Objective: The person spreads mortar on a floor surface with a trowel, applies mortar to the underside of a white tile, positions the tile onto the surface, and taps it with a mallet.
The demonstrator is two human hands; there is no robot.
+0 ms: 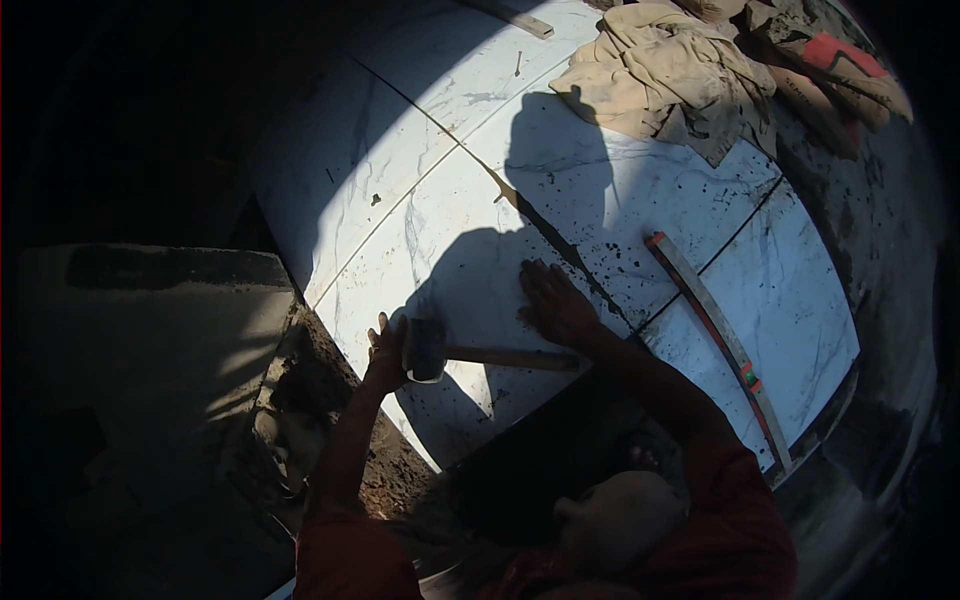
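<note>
A white marble-veined tile [470,300] lies under both my hands, partly in shadow. My left hand [385,358] rests at its left edge with the fingers spread, close beside a mallet's head. The mallet [425,350] has a dark, thick head with a pale lower end. Its wooden handle [515,358] points right across the tile, and neither hand grips it. Farther right, my right hand [560,308] lies flat on the tile near a dark gap, fingers stretched out. That gap [560,243] separates this tile from the one to its right.
A long spirit level [712,325] lies across the tiles at right. Crumpled tan cloth [665,75] covers the far tile, near torn bags [825,85]. A flat strip [515,18] lies at the far edge. Loose soil [395,470] borders the near left edge, beside a grey slab [150,340].
</note>
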